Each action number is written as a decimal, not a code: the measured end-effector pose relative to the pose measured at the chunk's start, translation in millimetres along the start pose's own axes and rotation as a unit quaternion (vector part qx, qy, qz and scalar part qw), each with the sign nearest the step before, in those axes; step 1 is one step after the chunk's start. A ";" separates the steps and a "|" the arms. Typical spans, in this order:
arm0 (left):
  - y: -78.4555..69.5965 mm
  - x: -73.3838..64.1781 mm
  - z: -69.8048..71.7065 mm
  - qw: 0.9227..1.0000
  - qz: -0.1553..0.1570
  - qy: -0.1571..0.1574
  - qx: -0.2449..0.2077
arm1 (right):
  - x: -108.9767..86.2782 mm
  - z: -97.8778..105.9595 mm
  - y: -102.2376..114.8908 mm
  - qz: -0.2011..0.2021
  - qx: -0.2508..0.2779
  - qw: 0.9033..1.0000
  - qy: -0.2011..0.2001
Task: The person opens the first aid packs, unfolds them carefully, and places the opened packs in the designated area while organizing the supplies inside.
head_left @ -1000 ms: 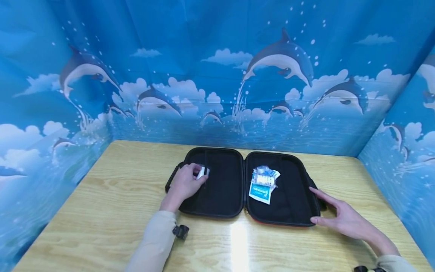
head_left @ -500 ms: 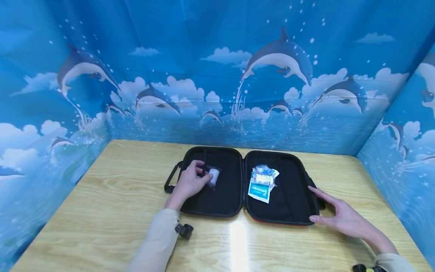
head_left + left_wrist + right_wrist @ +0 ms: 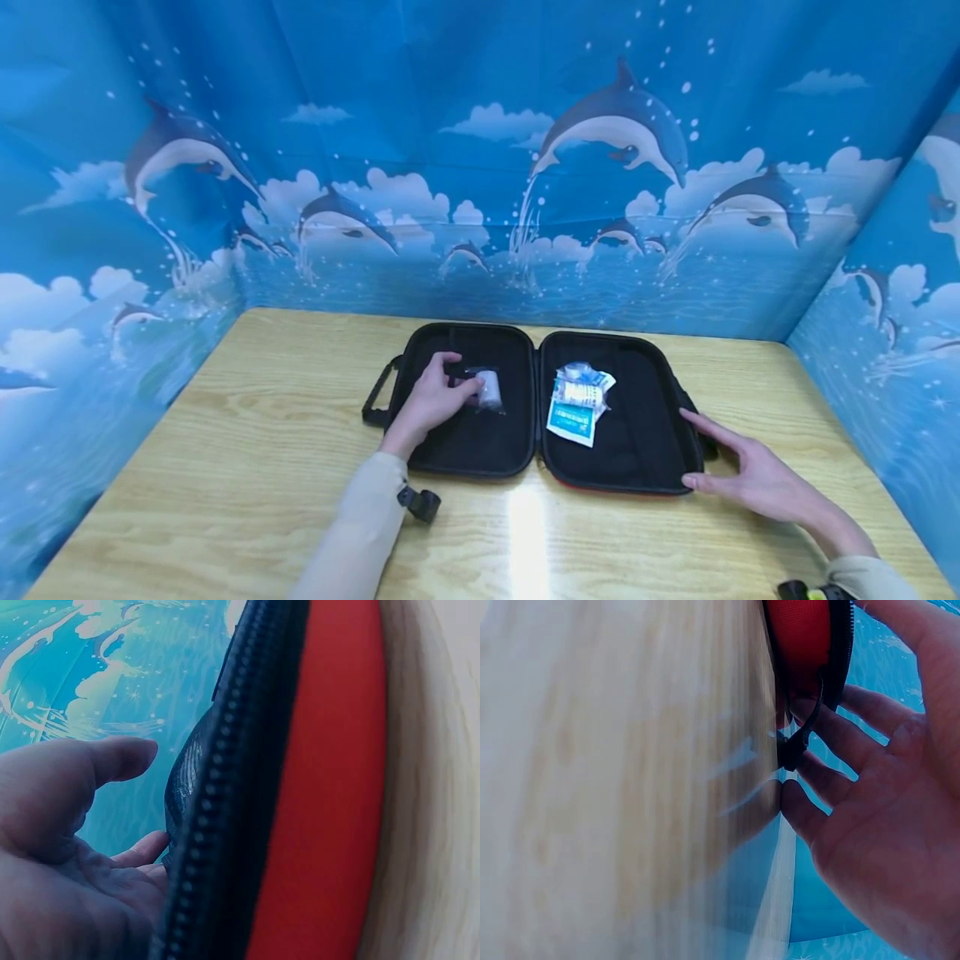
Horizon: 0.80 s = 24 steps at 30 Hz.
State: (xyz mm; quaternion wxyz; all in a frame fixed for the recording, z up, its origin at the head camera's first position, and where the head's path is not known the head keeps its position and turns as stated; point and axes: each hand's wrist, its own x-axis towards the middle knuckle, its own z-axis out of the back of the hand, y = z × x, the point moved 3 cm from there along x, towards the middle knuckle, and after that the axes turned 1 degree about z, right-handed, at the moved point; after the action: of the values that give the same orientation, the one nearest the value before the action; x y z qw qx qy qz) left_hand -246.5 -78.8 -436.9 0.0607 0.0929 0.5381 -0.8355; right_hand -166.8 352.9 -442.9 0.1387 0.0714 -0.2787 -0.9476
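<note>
A black-lined zip case (image 3: 468, 446) lies unfolded on the table, its outer shell red in both wrist views. In its left half is a white bandage roll (image 3: 491, 390) in clear wrapping. My left hand (image 3: 431, 404) reaches over that half, thumb tip right at the roll and index finger stretched away from it. The left wrist view shows the thumb (image 3: 124, 759) spread apart from the fingers, beyond the zipper edge. My right hand (image 3: 765, 479) rests fingertips and thumb along the case's right rim, fingers spread, near a black strap (image 3: 802, 742).
In the right half of the case lie a teal and white packet (image 3: 572, 421) and another wrapped roll (image 3: 581, 393). A black carry handle (image 3: 378, 396) sticks out at the left. The wooden table (image 3: 225, 467) meets a dolphin-print curtain (image 3: 480, 167) behind.
The bandage roll has moved right across the left half of the case, out from under my left hand, which has followed it rightward. The right hand has stayed at the rim.
</note>
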 end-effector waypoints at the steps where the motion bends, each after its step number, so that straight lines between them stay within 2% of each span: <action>1: -0.1 0.3 -0.8 1.000 0.001 0.005 -0.009 | 0.0 0.1 0.0 0.001 0.001 1.000 0.000; 5: -0.7 0.5 -0.6 1.000 0.002 0.008 -0.017 | -0.3 -0.2 0.6 0.005 0.012 1.000 0.000; 7: -1.5 0.2 1.0 1.000 -0.001 -0.003 0.006 | -0.8 -0.3 1.0 0.007 0.016 1.000 0.000; 9: -3.4 -0.8 3.3 0.998 -0.010 -0.023 0.052 | -1.1 -0.3 1.3 0.009 0.021 1.000 0.000; 13: -9.7 -5.0 6.7 0.985 -0.024 -0.068 0.157 | -1.3 -0.4 1.3 0.008 0.019 1.000 0.001; 16: -16.9 -9.1 6.8 0.973 -0.038 -0.091 0.208 | -1.2 -0.6 0.9 0.007 0.017 1.000 0.002; 20: -27.8 -13.4 2.5 0.962 -0.090 -0.101 0.237 | -1.0 -0.8 0.8 0.009 0.018 1.000 0.003; 24: -37.4 -16.8 -7.1 0.962 -0.157 -0.074 0.212 | -0.6 -0.6 1.1 0.011 0.018 1.000 0.002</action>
State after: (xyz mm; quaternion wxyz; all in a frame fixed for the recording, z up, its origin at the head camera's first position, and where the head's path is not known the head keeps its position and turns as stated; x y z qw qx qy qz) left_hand -237.0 -56.8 -402.9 -0.0533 -0.0439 0.3503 -0.9341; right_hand -165.8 351.9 -442.7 0.1485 0.0724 -0.2961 -0.9408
